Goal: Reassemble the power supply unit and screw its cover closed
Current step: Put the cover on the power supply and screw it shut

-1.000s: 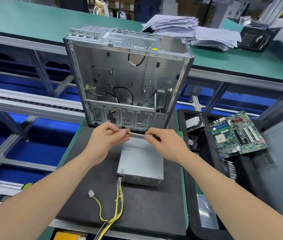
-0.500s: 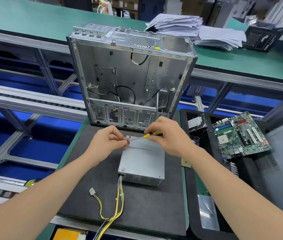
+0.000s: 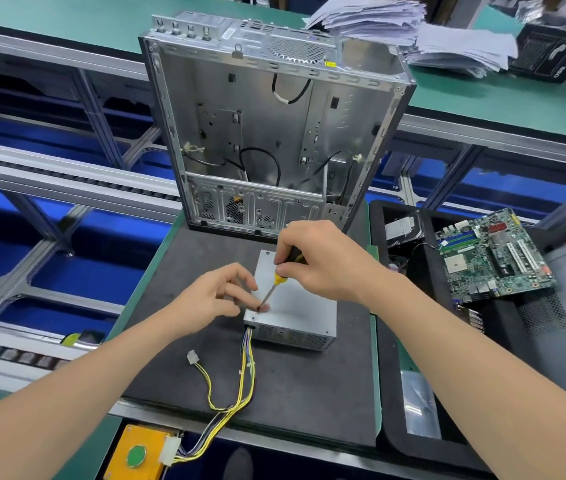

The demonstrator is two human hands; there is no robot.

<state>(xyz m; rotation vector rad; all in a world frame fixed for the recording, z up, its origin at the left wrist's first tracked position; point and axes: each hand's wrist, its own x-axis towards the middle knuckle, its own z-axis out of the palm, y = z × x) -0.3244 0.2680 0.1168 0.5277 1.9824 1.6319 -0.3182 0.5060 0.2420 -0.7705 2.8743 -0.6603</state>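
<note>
The far side of the power supply unit [image 3: 305,306] is blocked by the upright computer case [image 3: 274,133] behind it. Bare mat [image 3: 198,247] is left open to its left. A narrower strip to its right is bounded by the black tray [image 3: 376,230]. The near side is crossed by the wire bundle [image 3: 250,372], and the top is occupied by the left hand [image 3: 215,299], right hand [image 3: 323,261] and screwdriver [image 3: 278,279].

**Dull metal, glossy plastic, matt mat**

The power supply unit [image 3: 304,303] is clad in smooth, matt grey sheet metal, perforated on its near side. Bare, dully shining metal is seen on the computer case [image 3: 267,126]. Glossy yellow-and-black plastic forms the handle of the screwdriver [image 3: 278,279]. The mat [image 3: 309,393] is matt black.
</note>
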